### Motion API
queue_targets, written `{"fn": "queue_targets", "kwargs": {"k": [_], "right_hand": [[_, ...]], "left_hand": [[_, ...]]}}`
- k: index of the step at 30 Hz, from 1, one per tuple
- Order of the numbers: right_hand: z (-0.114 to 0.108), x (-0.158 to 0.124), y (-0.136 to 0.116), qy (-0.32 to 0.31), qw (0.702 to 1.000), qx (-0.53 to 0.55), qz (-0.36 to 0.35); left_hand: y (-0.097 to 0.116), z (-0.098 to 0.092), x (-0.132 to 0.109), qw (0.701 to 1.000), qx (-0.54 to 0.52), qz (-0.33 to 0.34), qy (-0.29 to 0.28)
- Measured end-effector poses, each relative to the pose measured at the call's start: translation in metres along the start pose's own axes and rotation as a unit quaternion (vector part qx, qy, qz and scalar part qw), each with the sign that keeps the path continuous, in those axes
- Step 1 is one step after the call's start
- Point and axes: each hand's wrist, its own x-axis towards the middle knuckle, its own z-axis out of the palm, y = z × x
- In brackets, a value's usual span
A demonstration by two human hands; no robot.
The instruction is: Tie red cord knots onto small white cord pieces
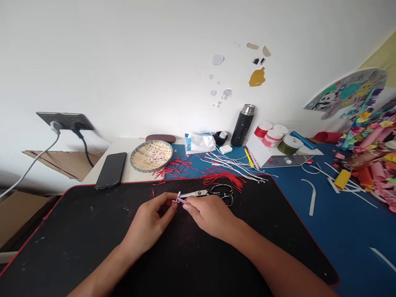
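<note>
Above the black mat (173, 268), my left hand (147, 225) pinches a small looped piece of white cord (178, 196), with a bit of red at the fingertips. My right hand (210, 214) is closed on a thin pink-purple tool (182, 201), whose tip meets the white cord; most of the tool is hidden in the fingers. The two hands' fingertips are close together. Black-handled scissors (221, 190) lie just behind my right hand, their blades pointing left and partly covered by it.
Behind the mat lie cut red cords (224, 178) and white cords (238, 165). A woven basket (133, 161) holds small red-and-white pieces. A phone (111, 170) lies left; a tissue pack (202, 142), black flask (243, 126) and cord spools (290, 144) stand along the wall.
</note>
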Motion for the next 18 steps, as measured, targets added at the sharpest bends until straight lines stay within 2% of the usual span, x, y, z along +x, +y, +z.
{"fn": "queue_targets", "kwargs": {"k": [13, 18], "right_hand": [[-0.003, 0.005, -0.006, -0.049, 0.995, -0.082, -0.006], [-0.015, 0.013, -0.007, -0.091, 0.983, -0.158, -0.029]], "left_hand": [[-0.004, -0.006, 0.003, 0.999, 0.032, 0.009, -0.037], [-0.003, -0.01, 0.004, 0.996, 0.022, 0.015, -0.084]]}}
